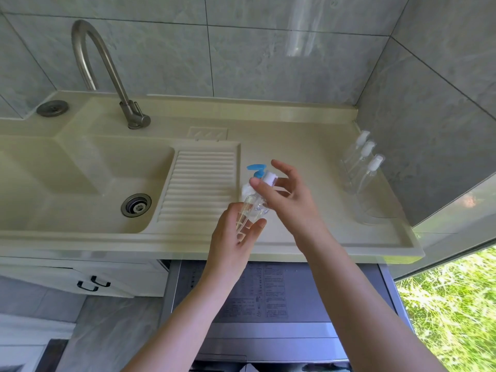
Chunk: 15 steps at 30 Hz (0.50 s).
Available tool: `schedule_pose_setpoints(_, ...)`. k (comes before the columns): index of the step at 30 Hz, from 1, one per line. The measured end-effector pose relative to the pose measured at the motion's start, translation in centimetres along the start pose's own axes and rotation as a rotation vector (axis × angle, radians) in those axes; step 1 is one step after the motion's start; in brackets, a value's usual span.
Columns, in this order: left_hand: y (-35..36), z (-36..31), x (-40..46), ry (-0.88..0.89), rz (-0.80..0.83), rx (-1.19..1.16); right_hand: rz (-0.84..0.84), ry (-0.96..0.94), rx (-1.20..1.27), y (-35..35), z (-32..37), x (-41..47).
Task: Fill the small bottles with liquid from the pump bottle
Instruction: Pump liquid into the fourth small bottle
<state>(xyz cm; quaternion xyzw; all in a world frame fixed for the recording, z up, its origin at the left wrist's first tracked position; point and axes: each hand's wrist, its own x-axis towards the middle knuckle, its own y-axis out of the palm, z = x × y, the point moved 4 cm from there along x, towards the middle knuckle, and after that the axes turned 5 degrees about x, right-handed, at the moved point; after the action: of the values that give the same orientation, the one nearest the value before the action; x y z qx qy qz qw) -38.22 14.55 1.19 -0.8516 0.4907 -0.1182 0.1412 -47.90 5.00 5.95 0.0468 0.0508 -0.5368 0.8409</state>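
Small bottle (251, 210): clear, tilted, held above the counter (308, 232) just right of the ribbed drainboard (198, 183), neck pointing up and away. Gripped low on the body by the left hand (233, 237), fingers curled round it. White cap (269, 179) pinched at the top by thumb and forefinger of the right hand (284, 194), other fingers spread loose. Looks like the cap being turned, on or off; cannot tell which. A little clear liquid seems to sit low in the bottle, though hard to be sure.

To do it well: hold the body firm without squeezing, since thin plastic will push liquid out of an open neck. Bring the bottle nearer upright before the cap comes free. Turn from the cap only, keeping the left wrist quiet.

Just behind, touching or nearly so: pump bottle (256, 171), blue pump head showing, body mostly hidden by the hands. Worth keeping the elbow clear of it.

Farther right, near the wall: three more bottles (362, 167) with white caps, standing in a row. Far left: sink (80, 183) and tap (107, 73).
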Motion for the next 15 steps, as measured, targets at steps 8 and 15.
schedule_pose_setpoints(8, 0.0, 0.2, 0.3, 0.0, 0.009, 0.017, -0.034, -0.068, 0.119, -1.4, 0.7, 0.5)
schedule_pose_setpoints(15, 0.1, 0.1, 0.1, -0.001, 0.026, 0.0, -0.219, -0.135, 0.27, -5.7, 1.7, 1.2)
